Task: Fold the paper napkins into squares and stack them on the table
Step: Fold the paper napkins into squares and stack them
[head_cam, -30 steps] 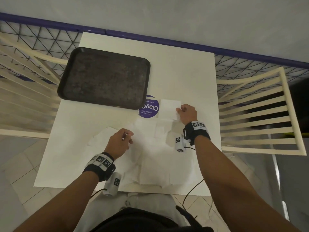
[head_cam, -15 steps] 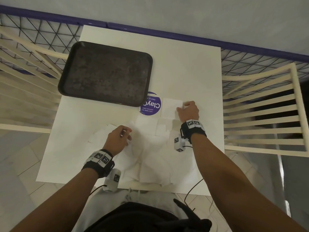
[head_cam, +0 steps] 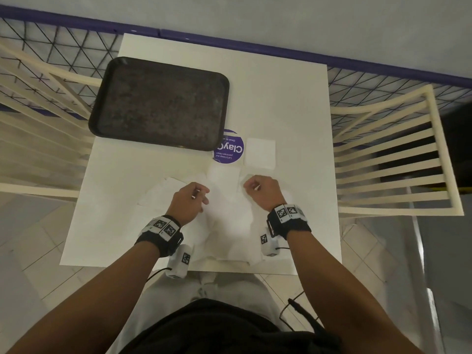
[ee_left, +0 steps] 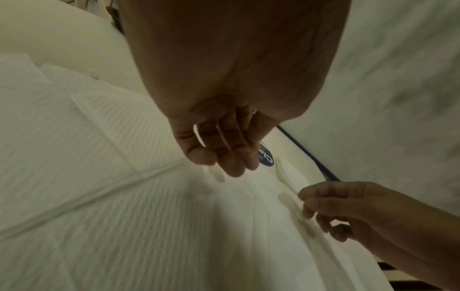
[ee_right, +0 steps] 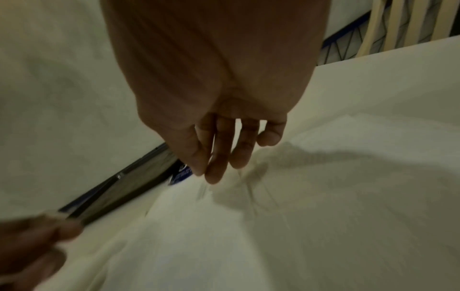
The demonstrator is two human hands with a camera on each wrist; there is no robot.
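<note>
White bench [head_cam: 293, 103] by a railing carries a dark tray [head_cam: 158, 103], 1 folded square [head_cam: 260, 152] beside a purple sticker [head_cam: 229, 149], and loose napkins [head_cam: 229, 226] spread near the front edge. Both the left hand [head_cam: 190, 201] and right hand [head_cam: 261, 191] hover over them, fingers loosely curled, holding nothing. Best to single out 1 sheet by its corners, align edges, then crease flat.
</note>
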